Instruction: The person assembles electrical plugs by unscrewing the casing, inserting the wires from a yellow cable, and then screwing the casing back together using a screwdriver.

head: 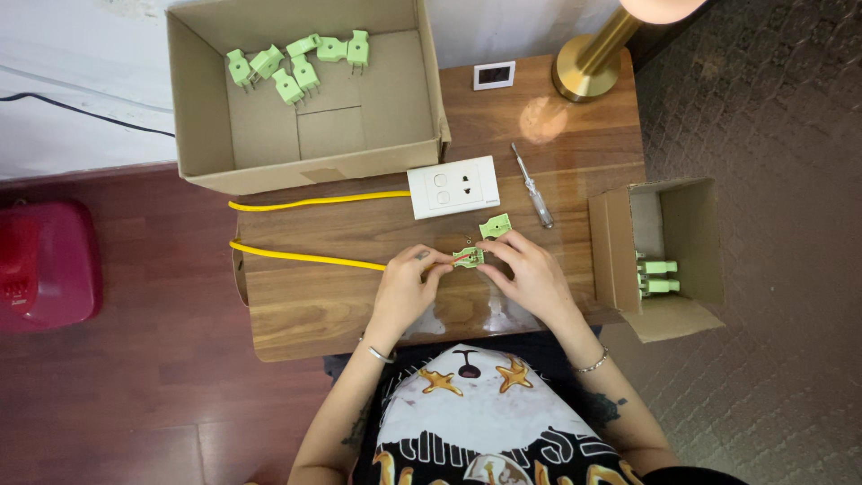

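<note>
My left hand (406,289) pinches the end of a yellow cable (305,257) where it meets an opened green plug half (468,258). My right hand (532,274) holds that plug half from the right, fingertips on it. The plug's inner face shows small wires and metal parts. Its green cover piece (495,225) lies loose on the wooden table (305,310), just above my right hand. The cable runs left along the table, loops at the edge and returns to a white wall switch and socket plate (453,187).
A large open cardboard box (206,135) at the back left holds several green plugs (292,65). A smaller box (620,251) at the right holds more green plugs (657,277). A screwdriver (533,187), brass lamp base (588,67), small white frame (494,75) and red object (45,265) on the floor.
</note>
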